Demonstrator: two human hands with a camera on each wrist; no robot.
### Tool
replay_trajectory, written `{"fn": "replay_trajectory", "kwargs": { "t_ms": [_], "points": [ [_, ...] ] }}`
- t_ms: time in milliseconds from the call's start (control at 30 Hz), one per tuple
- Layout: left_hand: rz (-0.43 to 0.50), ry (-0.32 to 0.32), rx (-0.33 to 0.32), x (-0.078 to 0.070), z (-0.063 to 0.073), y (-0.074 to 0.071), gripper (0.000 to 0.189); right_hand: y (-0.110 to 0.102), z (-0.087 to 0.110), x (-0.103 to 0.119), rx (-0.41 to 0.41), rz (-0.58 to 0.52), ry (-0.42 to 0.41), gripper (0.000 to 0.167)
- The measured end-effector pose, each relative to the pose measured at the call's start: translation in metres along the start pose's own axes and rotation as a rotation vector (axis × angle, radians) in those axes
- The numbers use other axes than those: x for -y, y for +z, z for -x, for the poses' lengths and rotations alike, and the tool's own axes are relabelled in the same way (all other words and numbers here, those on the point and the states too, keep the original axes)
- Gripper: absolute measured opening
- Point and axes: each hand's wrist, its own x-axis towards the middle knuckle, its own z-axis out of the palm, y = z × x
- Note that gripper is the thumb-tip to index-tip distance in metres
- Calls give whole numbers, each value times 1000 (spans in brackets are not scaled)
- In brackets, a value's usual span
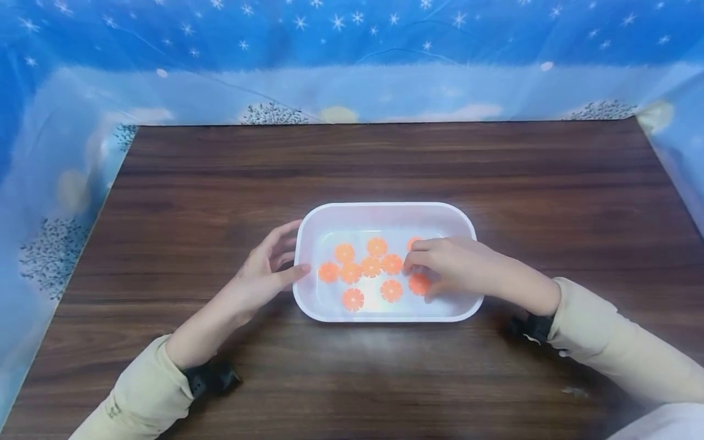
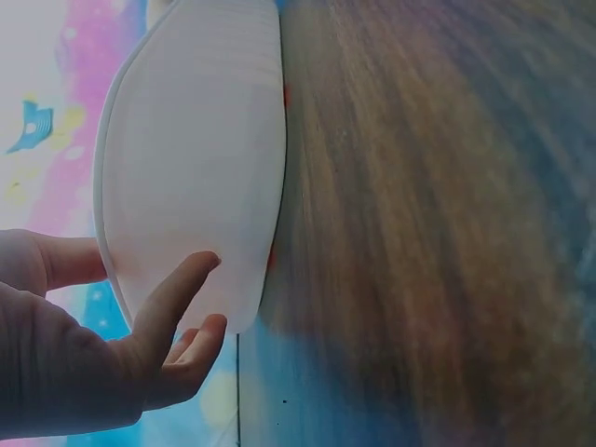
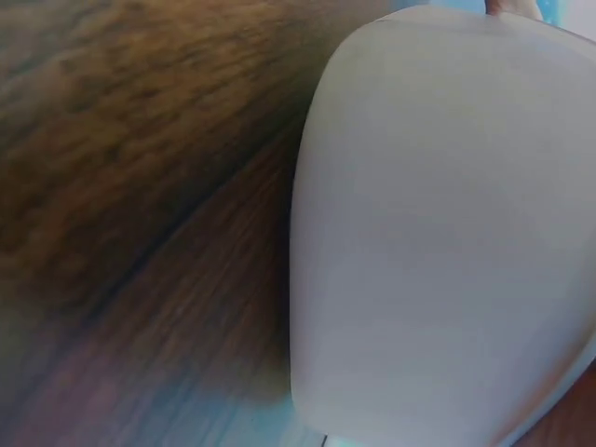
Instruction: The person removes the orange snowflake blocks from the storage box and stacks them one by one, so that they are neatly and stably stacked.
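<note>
A white oblong plastic tub (image 1: 385, 316) stands on the table with several flat orange discs (image 1: 353, 299) inside, their edges notched like flowers. My left hand (image 1: 258, 278) grips the tub's left end, thumb over the rim and fingers against the outer wall. The left wrist view shows those fingers (image 2: 191, 289) on the white wall. My right hand (image 1: 451, 266) reaches inside at the right end, its fingers and thumb curled around one orange disc (image 1: 419, 284). Another disc (image 1: 415, 242) is partly hidden behind that hand. Only the tub's outer side (image 3: 438, 233) fills the right wrist view.
The dark wood-grain table (image 1: 220, 177) extends around the tub on all sides. A blue cloth with white snowflakes (image 1: 352, 43) hangs behind it and along both sides. A small translucent scrap (image 1: 575, 392) lies near the right sleeve. Black wrist bands (image 1: 211, 377) sit on both forearms.
</note>
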Motion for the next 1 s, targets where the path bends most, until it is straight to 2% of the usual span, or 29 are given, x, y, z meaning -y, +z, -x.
{"fn": "replay_trajectory", "kwargs": {
  "t_ms": [200, 600, 1000],
  "points": [
    [22, 18, -12, 3, 2, -1, 71, -1, -8, -1, 33, -3, -15, 40],
    [33, 13, 18, 1, -1, 0, 69, 1, -10, -1, 107, -42, 73, 35],
    [49, 9, 5, 2, 0, 0, 69, 1, -7, -1, 90, -49, 4, 33]
  ]
}}
